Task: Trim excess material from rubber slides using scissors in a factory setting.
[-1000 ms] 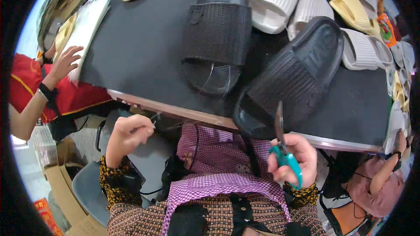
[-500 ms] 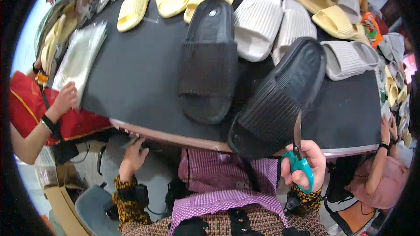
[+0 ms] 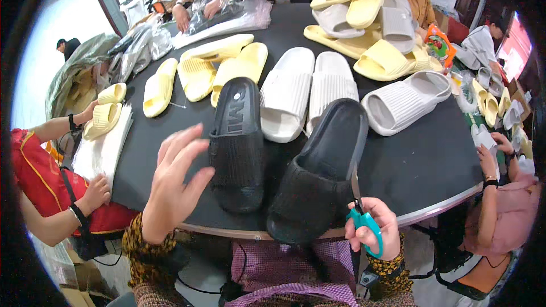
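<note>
My right hand (image 3: 381, 224) grips a pair of scissors (image 3: 367, 230) by its teal handles, the blades pointing up beside the near black slide sandal (image 3: 307, 193). That sandal lies aslant at the table's front edge. To its left, another black slide sandal (image 3: 238, 159) lies with its toe end toward me. My left hand (image 3: 176, 182) is raised over the table just left of this sandal, fingers spread and holding nothing. Beyond the black ones lie a pair of white slide sandals (image 3: 287, 94) and a light grey slide sandal (image 3: 398, 105).
Yellow sandals (image 3: 242, 71) lie at the far left, and a mixed pile (image 3: 387, 59) stands at the far right. A person in red (image 3: 45, 182) works with flat plastic bags (image 3: 108, 148) on the left. Another person handles clear bags (image 3: 227, 17) across the black table (image 3: 421, 159).
My left hand has risen from below the table edge to beside the left black sandal. The view has tilted up, showing more of the far side. The scissors stay in my right hand.
</note>
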`<move>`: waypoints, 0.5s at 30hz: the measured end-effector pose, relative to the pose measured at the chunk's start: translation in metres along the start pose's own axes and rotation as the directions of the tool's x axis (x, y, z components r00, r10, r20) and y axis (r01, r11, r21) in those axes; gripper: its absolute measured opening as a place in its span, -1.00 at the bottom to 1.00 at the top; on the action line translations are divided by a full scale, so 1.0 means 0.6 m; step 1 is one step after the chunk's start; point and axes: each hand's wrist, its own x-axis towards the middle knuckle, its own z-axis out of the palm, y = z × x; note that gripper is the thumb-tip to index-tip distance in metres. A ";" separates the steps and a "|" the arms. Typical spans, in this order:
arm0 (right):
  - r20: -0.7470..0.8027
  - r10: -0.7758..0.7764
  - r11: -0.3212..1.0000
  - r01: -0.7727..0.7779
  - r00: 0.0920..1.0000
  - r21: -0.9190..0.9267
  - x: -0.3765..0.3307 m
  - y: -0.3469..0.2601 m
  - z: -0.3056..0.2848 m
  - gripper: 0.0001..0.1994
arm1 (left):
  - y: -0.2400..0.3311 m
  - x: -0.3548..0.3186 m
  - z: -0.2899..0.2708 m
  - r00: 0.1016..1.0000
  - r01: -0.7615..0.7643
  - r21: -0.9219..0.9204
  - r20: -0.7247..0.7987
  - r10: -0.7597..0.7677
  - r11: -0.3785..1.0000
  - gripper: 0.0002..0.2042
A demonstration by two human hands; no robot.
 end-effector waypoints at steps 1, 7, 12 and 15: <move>0.012 -0.013 1.000 0.013 1.000 -0.019 0.000 0.000 -0.001 -0.52 | -0.002 0.026 0.013 1.000 -0.013 0.039 0.009 0.013 0.999 -0.57; 0.069 0.003 1.000 -0.003 0.998 -0.007 0.004 0.005 -0.007 -0.52 | 0.021 0.093 0.051 0.944 0.001 -0.089 0.329 0.029 0.996 -0.53; 0.090 0.003 1.000 -0.003 0.996 -0.004 0.008 0.004 -0.011 -0.53 | 0.057 0.116 0.049 0.888 -0.029 -0.311 0.429 0.167 0.950 -0.56; 0.094 0.009 1.000 -0.008 0.996 -0.014 0.007 0.003 -0.011 -0.53 | 0.073 0.137 0.055 0.812 -0.224 -0.295 0.470 0.346 0.929 -0.57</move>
